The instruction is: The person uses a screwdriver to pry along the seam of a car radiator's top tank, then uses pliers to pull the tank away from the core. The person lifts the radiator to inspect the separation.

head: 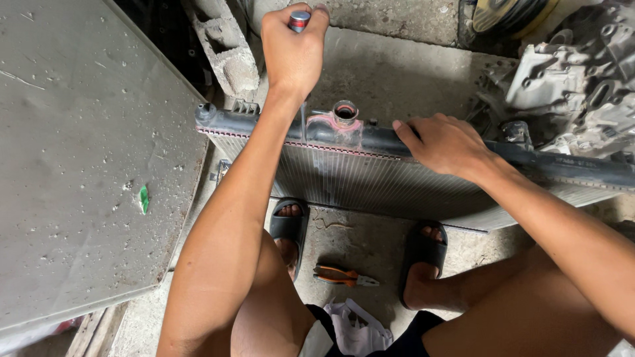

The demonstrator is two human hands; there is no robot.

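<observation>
While the person squats on the concrete floor (370,244), a car radiator (370,182) stands on its long edge just past their feet. The left hand (293,53) is lifted above the radiator, its grip pressed tight around a tool handle (299,20) with a red and grey end. A thin metal shaft drops from that fist to the black top tank, just left of the round filler neck (344,114). The right hand (446,144) lies on the top tank (569,168), right of the neck, fingers curled over the far edge. Orange-handled pliers (338,275) lie on the floor between two black sandals. On the left lies a big grey metal sheet (79,165). Far right sits a grey engine part (582,86).
</observation>
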